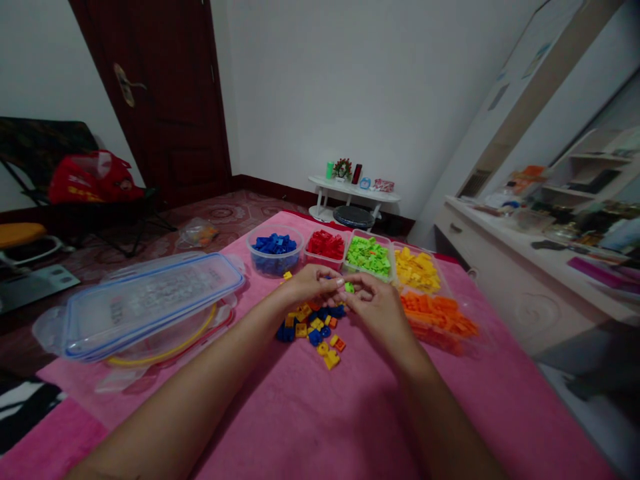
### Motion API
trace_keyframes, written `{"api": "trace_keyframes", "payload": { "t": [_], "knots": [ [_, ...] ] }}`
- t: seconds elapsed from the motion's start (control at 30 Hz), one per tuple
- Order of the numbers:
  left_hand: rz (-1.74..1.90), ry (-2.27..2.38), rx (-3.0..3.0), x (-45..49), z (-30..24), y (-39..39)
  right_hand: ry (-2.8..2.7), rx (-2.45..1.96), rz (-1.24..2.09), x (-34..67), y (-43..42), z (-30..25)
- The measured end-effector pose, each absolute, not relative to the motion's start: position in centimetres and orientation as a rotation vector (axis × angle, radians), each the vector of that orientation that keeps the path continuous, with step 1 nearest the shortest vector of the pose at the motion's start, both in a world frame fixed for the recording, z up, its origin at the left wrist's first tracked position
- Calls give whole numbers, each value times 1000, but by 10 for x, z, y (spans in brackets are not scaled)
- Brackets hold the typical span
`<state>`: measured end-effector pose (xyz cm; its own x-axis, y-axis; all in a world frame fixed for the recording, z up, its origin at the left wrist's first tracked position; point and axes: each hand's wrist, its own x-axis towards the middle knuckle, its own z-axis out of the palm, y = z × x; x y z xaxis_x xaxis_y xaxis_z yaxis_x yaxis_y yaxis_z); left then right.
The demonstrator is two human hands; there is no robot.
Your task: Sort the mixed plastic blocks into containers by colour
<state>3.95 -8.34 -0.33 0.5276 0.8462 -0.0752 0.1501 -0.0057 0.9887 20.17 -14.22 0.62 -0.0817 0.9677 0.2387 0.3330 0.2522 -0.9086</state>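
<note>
A small light-green toy brick (349,287) is pinched in the fingers of my right hand (376,303). My left hand (313,285) meets it from the other side, fingers closed, its fingertips at the brick; what else they may hold is hidden. Beneath both hands lies a loose pile of blue, yellow and orange bricks (316,325) on the pink cloth (320,413). Just beyond stand a round tub of blue bricks (275,245), then boxes of red bricks (325,245) and green bricks (369,257). Yellow bricks (417,270) and orange bricks (440,317) fill boxes on the right.
Stacked clear lids (155,303) lie on the cloth at the left. Behind the table is a low white stand (355,189) with small ornaments. A cluttered white cabinet (525,267) is at the right; a chair holds a red bag (95,177) at the left.
</note>
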Motion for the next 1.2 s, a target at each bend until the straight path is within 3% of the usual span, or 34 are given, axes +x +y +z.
{"api": "trace_keyframes", "payload": {
  "t": [0.23, 0.47, 0.83, 0.97, 1.13, 1.2],
  "knots": [
    [852, 1710, 2145, 10, -24, -57, -1577, -1379, 1010, 203, -127, -23],
    [799, 1681, 2109, 5, -42, -51, -1624, -1369, 878, 214, -88, 0],
    [853, 1592, 2162, 7, -58, -51, -1452, -1384, 1198, 243, -65, 12],
    [882, 1560, 2144, 5, -59, -50, -1412, -1421, 976, 254, -47, 23],
    [913, 1552, 2119, 5, -61, -49, -1491, -1526, 271, 252, -39, 30],
    [929, 1549, 2106, 5, -63, -48, -1601, -1513, 241, 233, -50, 23]
  ]
}}
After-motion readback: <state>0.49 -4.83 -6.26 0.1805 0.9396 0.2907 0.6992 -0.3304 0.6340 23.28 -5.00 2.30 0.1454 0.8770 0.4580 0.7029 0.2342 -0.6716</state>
